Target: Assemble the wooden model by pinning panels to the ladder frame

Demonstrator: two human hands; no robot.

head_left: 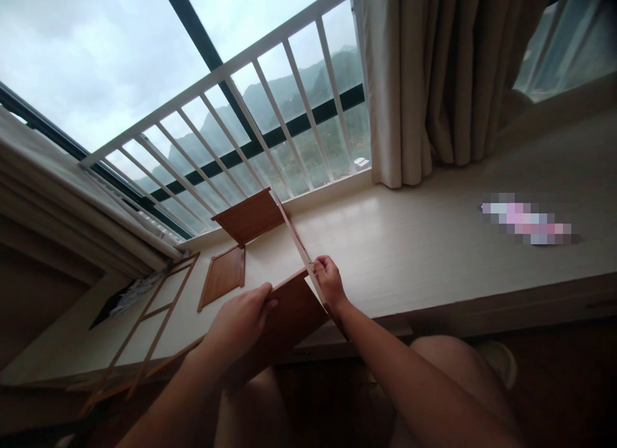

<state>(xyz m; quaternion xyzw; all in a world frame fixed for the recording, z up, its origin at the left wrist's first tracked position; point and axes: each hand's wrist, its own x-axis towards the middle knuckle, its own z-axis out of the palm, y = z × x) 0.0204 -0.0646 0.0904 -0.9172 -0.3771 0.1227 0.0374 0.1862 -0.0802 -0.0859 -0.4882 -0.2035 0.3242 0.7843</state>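
Observation:
My left hand (248, 316) grips the top edge of a reddish-brown wooden panel (294, 316), thumb on the near face. That panel meets a long, narrow wooden frame rail (295, 232) that slants from the window side toward my knees. Against the rail, near this joint, my right hand (329, 281) is closed in a pinch. A small bit of metal shows at its fingertips, too small to name. A second wooden panel (253, 216) joins the rail's far end, standing up from the white ledge.
A smaller wooden panel (222, 277) lies on the white ledge (385, 255). Left of it is a ladder-like wooden frame (157, 313), with crumpled plastic (135, 294) behind. A blurred-out item (527, 220) lies right. Railing (270, 94) and curtains (414, 81) border the ledge.

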